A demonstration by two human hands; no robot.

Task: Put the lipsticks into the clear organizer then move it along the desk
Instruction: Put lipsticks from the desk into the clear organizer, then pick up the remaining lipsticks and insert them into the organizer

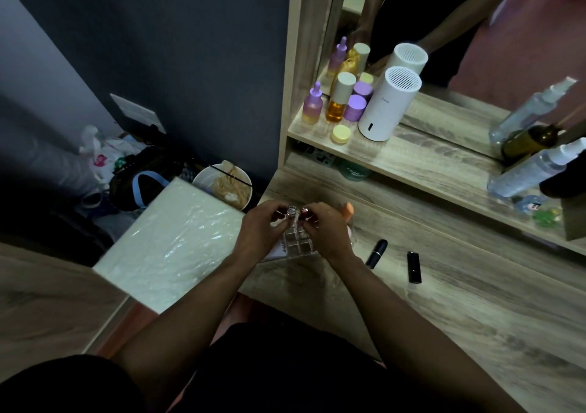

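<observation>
Wood-grain desk point(444, 301) runs under a raised shelf point(412, 162) with a mirror behind it, beside a dark wall. Writing is scarce: the white cylinder point(388, 105) on the shelf bears a small grey logo too tiny to read, and a green jar point(353, 171) tucked under the shelf shows pale script, also illegible.

Near the desk's left edge sits the clear organizer point(296, 243), a grid of open cells; the near cells look empty. The left hand point(263, 232) pinches a clear-topped lipstick point(291, 212) at the organizer's far side, and the right hand point(326, 232) pinches a red-topped lipstick point(305, 212) just beside it; whether either one is already seated in a cell cannot be told. Two black lipsticks point(377, 253) point(413, 267) lie on their sides on the desk, right of the organizer and apart from each other.

At the shelf's left end stand a purple dropper bottle point(313, 105), an amber bottle point(339, 101), a purple jar point(355, 107) and a yellow jar point(341, 134). Clear spray bottles point(532, 168) stand towards its right end. On the floor left of the desk, a white bowl point(222, 184) holds pale strands.
</observation>
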